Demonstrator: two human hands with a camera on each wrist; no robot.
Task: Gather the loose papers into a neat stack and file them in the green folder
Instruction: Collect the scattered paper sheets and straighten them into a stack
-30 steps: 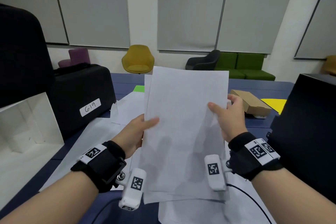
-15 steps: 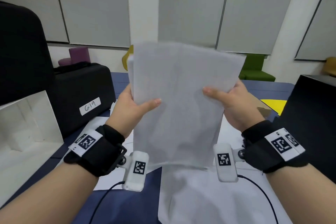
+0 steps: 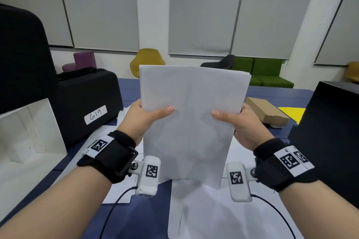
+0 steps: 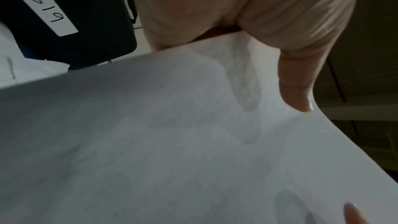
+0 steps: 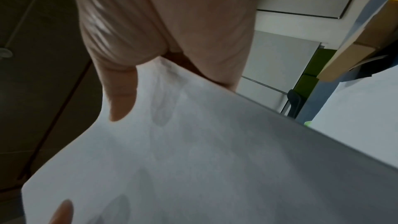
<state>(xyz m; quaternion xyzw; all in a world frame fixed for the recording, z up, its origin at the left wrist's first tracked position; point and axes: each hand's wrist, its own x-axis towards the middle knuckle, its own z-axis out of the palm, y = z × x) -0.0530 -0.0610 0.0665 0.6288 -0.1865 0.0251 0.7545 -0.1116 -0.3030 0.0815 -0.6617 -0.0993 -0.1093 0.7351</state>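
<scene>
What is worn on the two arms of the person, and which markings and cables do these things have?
Both forearms are bare, without sleeves. The left hand and right hand wear no gloves. Each wrist carries a black strap with a white label printed with a black square code. A white rounded camera unit, also code-marked, hangs from each strap, and a thin black cable leaves it.

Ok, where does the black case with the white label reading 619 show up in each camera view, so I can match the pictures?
Head: black hard case with the white 619 label stands left of centre on the blue table, beyond the left hand.
Left wrist: it fills the top-left corner, its label turned sideways.
Right wrist: not in it.
Shared landmark: the held stack of white papers, in all three views.
</scene>
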